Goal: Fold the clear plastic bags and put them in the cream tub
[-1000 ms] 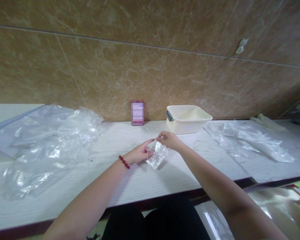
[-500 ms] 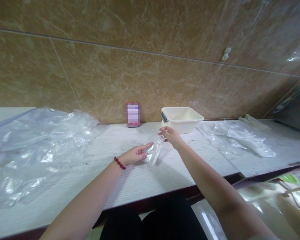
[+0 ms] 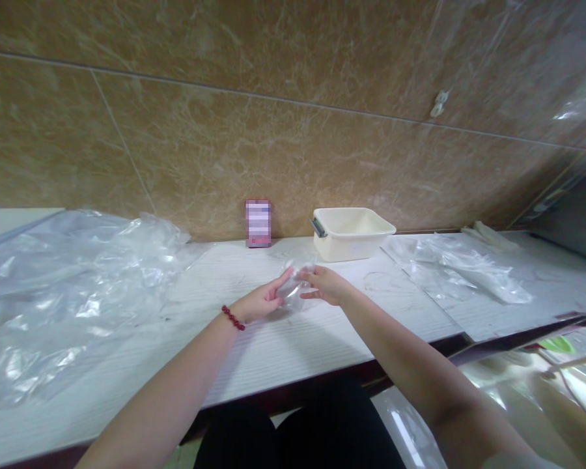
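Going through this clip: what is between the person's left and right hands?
In the head view, a clear plastic bag is between the left hand and the right hand.

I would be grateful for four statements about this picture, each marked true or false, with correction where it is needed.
1. The left hand and the right hand are both at a clear plastic bag. True.
2. The right hand wears the red beaded bracelet. False: the left hand wears it.
3. A cream tub stands near the wall. True.
4. The right hand is inside the tub. False: it is in front of it.
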The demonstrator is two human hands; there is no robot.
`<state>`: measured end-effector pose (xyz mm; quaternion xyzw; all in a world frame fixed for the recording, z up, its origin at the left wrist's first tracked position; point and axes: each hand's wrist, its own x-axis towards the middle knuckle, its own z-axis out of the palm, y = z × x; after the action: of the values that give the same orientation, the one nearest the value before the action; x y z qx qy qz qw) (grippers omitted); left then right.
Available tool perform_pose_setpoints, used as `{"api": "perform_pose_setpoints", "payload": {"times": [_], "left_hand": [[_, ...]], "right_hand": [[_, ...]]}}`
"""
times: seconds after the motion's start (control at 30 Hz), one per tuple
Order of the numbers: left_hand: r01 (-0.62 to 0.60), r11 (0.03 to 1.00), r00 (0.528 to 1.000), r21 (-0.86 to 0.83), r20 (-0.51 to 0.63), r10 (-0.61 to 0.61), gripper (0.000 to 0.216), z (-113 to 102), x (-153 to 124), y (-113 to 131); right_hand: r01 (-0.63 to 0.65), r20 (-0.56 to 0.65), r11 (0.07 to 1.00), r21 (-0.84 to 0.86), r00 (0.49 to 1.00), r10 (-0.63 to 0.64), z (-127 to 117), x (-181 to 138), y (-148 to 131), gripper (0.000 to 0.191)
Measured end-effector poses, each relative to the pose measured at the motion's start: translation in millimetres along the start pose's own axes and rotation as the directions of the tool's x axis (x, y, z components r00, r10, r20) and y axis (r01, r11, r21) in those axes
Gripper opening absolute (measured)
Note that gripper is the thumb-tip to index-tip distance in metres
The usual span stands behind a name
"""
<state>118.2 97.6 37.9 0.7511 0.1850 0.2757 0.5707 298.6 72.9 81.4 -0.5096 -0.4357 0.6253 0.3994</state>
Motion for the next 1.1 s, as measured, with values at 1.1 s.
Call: {"api": "perform_pose_setpoints", "payload": {"times": [1.1], "left_hand": [[-0.059,0.795,0.935,-0.604,-0.313,-0.168,0.066,3.0,4.9,6.4]], "right_hand": [[0.029,-0.031,0.994,0.102,0.999,-0.026,11.5,-2.7,4.7,0.013]]}}
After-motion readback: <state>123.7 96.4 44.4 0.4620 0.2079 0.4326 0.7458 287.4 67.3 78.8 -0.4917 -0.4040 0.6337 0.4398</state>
